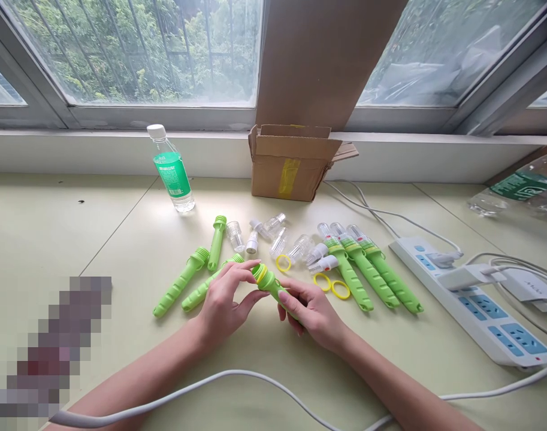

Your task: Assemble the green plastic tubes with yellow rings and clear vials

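My right hand wraps its fingers round a green plastic handle, tilted with its threaded mouth up and to the left. Around that neck sits a yellow ring. My left hand has its index finger and thumb curled about the threaded end, touching it. To the left lie other green handles: one at an angle, one farther back, and one partly behind my left hand. Loose yellow rings lie beyond my right hand, near small white-based pieces with clear tips.
Clear plastic covers lie mid-table. Several green sticks with clear tops lie at right, beside a power strip. A cardboard box and a water bottle stand behind. A white cable crosses in front.
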### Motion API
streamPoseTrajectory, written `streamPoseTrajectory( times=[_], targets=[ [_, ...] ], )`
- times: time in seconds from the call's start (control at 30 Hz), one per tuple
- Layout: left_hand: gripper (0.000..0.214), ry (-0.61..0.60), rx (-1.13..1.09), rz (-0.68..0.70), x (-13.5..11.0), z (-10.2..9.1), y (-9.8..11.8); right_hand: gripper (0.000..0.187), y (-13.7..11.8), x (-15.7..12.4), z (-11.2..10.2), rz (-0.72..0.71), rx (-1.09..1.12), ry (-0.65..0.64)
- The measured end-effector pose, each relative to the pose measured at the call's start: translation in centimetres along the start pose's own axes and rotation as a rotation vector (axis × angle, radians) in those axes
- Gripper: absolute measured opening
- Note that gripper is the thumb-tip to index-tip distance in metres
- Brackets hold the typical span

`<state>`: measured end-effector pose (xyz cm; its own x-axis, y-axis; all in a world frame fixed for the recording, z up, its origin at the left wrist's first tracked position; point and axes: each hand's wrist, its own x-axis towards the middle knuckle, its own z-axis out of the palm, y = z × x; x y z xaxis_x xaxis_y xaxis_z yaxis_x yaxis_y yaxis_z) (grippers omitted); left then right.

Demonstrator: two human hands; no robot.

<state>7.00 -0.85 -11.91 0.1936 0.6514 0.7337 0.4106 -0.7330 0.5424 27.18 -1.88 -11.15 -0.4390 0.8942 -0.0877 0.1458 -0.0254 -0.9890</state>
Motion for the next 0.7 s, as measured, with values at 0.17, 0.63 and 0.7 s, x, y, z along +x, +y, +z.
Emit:
streamPoseTrajectory(
  times=[0.17,0.63,0.7],
  targets=[
    [0.029,0.002,0.008,0.006,0.12,-0.01,0.09,0.039,-0.14,0.09,-0.31,0.054,0.099,-0.050],
    [0.029,0.014,-0.009,0.002,-0.09,0.08,-0.07,0.030,-0.65,0.22,-0.11,0.103,0.155,-0.014],
    [0.029,-0.003,-0.004,-0.013,0.06,0.03,0.06,0.030,-0.67,0.36,-0.18,0.085,0.186,-0.015]
  ],
)
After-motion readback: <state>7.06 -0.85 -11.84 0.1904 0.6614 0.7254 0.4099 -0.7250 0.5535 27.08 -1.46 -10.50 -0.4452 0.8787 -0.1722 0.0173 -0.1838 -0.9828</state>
